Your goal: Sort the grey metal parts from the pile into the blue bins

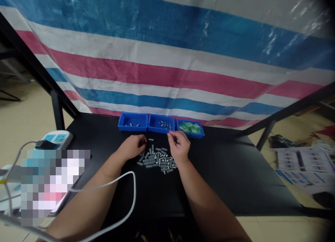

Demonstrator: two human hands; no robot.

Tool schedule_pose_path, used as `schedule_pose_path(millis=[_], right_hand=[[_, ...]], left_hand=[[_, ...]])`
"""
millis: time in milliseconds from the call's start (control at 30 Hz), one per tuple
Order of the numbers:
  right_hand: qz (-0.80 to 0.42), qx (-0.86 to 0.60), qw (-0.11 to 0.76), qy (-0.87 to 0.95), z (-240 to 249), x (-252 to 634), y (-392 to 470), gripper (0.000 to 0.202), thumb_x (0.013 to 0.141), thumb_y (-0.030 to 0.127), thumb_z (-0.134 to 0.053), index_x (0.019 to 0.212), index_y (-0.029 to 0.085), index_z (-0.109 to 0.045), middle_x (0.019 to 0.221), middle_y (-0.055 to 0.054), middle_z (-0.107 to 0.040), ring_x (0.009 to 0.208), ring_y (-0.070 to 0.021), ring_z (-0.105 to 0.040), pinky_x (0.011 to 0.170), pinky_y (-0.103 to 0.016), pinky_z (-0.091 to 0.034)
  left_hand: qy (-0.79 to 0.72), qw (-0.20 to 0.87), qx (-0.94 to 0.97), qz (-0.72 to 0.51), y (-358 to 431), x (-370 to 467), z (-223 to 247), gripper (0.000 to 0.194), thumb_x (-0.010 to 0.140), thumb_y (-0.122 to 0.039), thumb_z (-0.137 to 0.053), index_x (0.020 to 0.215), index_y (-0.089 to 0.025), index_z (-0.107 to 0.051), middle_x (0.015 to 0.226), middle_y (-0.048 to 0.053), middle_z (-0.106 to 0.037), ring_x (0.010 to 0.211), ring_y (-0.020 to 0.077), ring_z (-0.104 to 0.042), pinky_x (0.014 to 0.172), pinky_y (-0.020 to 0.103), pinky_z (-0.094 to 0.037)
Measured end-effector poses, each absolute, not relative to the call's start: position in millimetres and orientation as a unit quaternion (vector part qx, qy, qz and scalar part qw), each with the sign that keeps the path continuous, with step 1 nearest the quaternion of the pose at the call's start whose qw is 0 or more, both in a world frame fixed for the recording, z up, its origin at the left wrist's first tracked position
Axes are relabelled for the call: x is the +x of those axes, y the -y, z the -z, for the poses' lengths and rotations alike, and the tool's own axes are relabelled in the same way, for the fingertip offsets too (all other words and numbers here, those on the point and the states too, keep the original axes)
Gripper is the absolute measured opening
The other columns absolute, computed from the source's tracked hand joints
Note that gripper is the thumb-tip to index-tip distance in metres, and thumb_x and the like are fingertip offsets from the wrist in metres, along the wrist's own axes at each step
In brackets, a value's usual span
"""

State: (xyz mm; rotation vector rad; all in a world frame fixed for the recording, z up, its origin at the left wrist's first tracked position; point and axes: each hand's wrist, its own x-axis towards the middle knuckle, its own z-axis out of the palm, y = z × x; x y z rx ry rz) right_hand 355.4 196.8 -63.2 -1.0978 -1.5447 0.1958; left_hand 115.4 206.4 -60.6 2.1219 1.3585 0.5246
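Note:
A loose pile of small grey cylindrical pieces and shiny metal bits (154, 160) lies on the black table between my hands. My left hand (133, 146) is at the pile's upper left, its fingers curled together; whatever is in them is hidden. One single grey piece (151, 140) lies just right of those fingertips. Over the pile's right side, my right hand (180, 146) pinches thumb and forefinger together in front of the middle blue bin (161, 129). What that pinch holds is too small to make out. A few small metal pieces lie inside this bin.
The left blue bin (133, 127) holds a few small pieces, and the right blue bin (192, 133) holds green-and-clear packets. A white cable (134, 189) loops over my left forearm. A power strip (59, 139) stands at left; striped sheeting (167, 74) hangs behind.

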Motion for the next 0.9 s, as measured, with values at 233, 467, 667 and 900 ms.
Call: schedule_pose_path(millis=[233, 467, 667, 900], right_hand=[[-0.091, -0.486, 0.559, 0.666, 66, 358, -206, 0.041, 0.093, 0.028, -0.061, 0.134, 0.024, -0.063, 0.109, -0.009, -0.071, 0.086, -0.0208, -0.067, 0.082, -0.039, -0.060], [-0.070, -0.498, 0.517, 0.693, 56, 361, -197, 0.017, 0.087, 0.019, -0.058, 0.097, 0.022, -0.071, 0.083, -0.005, -0.066, 0.073, -0.0191, -0.058, 0.073, -0.034, -0.052], [-0.156, -0.479, 0.373, 0.779, 54, 373, -196, 0.016, 0.083, 0.014, -0.058, 0.090, 0.023, -0.069, 0.066, 0.002, -0.058, 0.066, -0.0160, -0.057, 0.068, -0.028, -0.046], [-0.172, -0.467, 0.209, 0.842, 51, 383, -192, 0.013, 0.080, 0.016, -0.070, 0.090, 0.024, -0.073, 0.085, 0.000, -0.068, 0.085, -0.0185, -0.061, 0.080, -0.033, -0.042]], left_hand=[[-0.506, 0.273, 0.796, -0.190, -207, 116, 59, 0.021, 0.082, -0.021, -0.058, 0.101, -0.020, -0.069, 0.079, 0.002, -0.071, 0.071, 0.0173, -0.064, 0.066, 0.028, -0.041], [-0.510, 0.275, 0.794, -0.186, -207, 115, 59, 0.020, 0.082, -0.021, -0.059, 0.100, -0.021, -0.068, 0.077, 0.002, -0.071, 0.069, 0.0178, -0.064, 0.066, 0.028, -0.042], [-0.511, 0.274, 0.793, -0.189, -207, 115, 60, 0.020, 0.082, -0.021, -0.059, 0.100, -0.021, -0.069, 0.077, 0.002, -0.071, 0.070, 0.0177, -0.064, 0.065, 0.028, -0.041], [-0.512, 0.286, 0.787, -0.193, -206, 116, 58, 0.019, 0.083, -0.021, -0.059, 0.098, -0.020, -0.069, 0.076, 0.002, -0.070, 0.067, 0.0158, -0.062, 0.064, 0.027, -0.040]])
